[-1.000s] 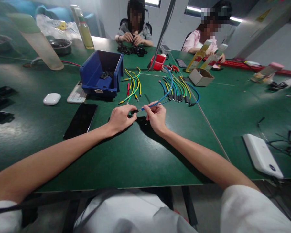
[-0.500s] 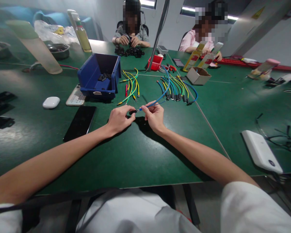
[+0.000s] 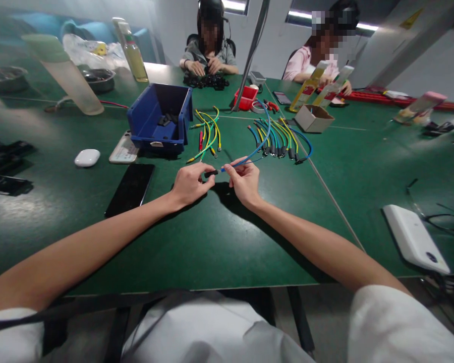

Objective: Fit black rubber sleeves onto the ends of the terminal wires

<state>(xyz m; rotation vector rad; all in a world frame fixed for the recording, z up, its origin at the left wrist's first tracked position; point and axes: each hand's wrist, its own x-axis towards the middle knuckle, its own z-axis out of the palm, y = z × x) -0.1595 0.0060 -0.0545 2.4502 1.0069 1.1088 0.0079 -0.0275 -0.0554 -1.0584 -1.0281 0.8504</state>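
My left hand [image 3: 191,184] pinches a short black sleeve [image 3: 211,173] between thumb and fingertips, over the middle of the green table. Facing it, my right hand [image 3: 245,182] grips a blue wire [image 3: 258,147] close to its end. The wire's tip meets the sleeve, and its lug hardly shows there. From my right hand the wire arcs up and away over the table. Beyond my left hand lie several yellow-green wires [image 3: 217,136]. Past my right hand is a row of blue and yellow-green wires [image 3: 276,138], many with black sleeves near their lugs.
A blue bin [image 3: 157,143] holds small black pieces. A black phone [image 3: 131,191], another phone [image 3: 123,149] and a white case [image 3: 87,158] lie at left. A white power bank [image 3: 416,239] lies at right. Two people sit opposite, near a red box [image 3: 245,99] and a carton [image 3: 314,120].
The black sleeve now covers more of the lug at the blue wire's end; the metal showed more before. Both hands keep nearly the same pose, and the whole view has shifted slightly.
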